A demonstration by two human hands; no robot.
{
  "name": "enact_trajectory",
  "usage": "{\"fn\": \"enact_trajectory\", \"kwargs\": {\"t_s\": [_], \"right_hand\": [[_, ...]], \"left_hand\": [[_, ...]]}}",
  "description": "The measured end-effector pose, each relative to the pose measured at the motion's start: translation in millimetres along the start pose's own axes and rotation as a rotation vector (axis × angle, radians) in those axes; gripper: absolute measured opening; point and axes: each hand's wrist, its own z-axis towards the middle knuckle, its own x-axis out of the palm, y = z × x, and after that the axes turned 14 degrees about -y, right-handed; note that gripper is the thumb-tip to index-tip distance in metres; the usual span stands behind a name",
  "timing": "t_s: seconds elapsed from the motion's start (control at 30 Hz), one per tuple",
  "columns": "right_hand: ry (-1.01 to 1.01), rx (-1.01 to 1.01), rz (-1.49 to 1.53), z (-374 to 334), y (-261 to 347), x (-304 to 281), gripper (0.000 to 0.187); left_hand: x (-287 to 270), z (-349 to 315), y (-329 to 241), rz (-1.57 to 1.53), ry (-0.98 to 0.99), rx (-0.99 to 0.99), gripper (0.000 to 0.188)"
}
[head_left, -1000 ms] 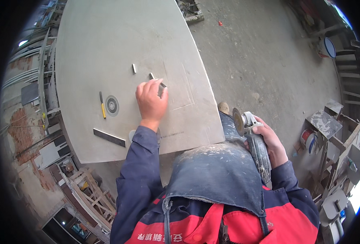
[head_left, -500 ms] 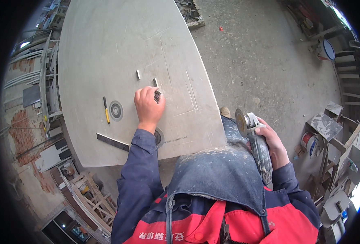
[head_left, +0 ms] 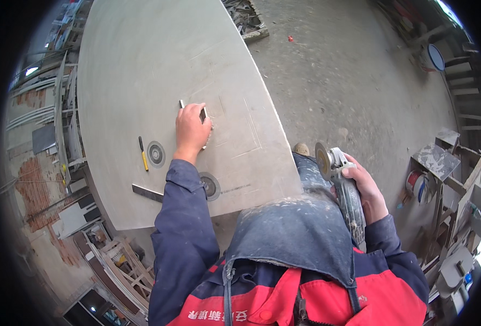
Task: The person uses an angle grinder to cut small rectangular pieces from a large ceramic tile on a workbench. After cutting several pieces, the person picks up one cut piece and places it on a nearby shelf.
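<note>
Over the grey slab (head_left: 142,81), my left hand (head_left: 193,129) is closed, with fingers curled around small narrow strips (head_left: 203,114) with pale edges and dark faces. How many it holds is partly hidden by the fingers. Another short strip (head_left: 181,104) lies on the slab just beyond the knuckles. At the slab's near right corner, off its edge, my right hand (head_left: 366,189) grips an angle grinder (head_left: 350,202) by its body, the disc (head_left: 322,158) tilted up and facing left. Its motion cannot be made out.
On the slab lie a yellow-and-black cutter knife (head_left: 143,156), two grey discs (head_left: 155,154) and a dark flat bar (head_left: 147,192), partly behind my left sleeve. Offcuts fill a crate (head_left: 255,33) beyond the slab. Buckets (head_left: 431,57) and stacked panels (head_left: 437,154) stand on the right.
My left hand has shifted slightly left and closed over the strip that lay just ahead of its fingers. The grinder stays in my right hand. The whole view has turned a little.
</note>
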Motion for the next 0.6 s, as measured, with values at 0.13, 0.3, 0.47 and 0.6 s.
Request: {"fn": "enact_trajectory", "kwargs": {"t_s": [0.13,0.3,0.47,0.6], "right_hand": [[0.024,0.007,0.062,-8,1,-1,0.078],[-0.022,0.009,0.074,-14,3,4,0.075],[0.051,0.064,0.081,-16,7,11,0.073],[0.159,0.080,0.072,-5,3,6,0.075]], "left_hand": [[-5,4,-22,0.014,-0.056,0.142,0.042],[-1,-64,-137,-0.213,0.101,0.400,0.042],[8,-104,-166,-0.256,0.109,0.365,0.045],[2,-106,-154,-0.344,0.102,0.371,0.043]]}}
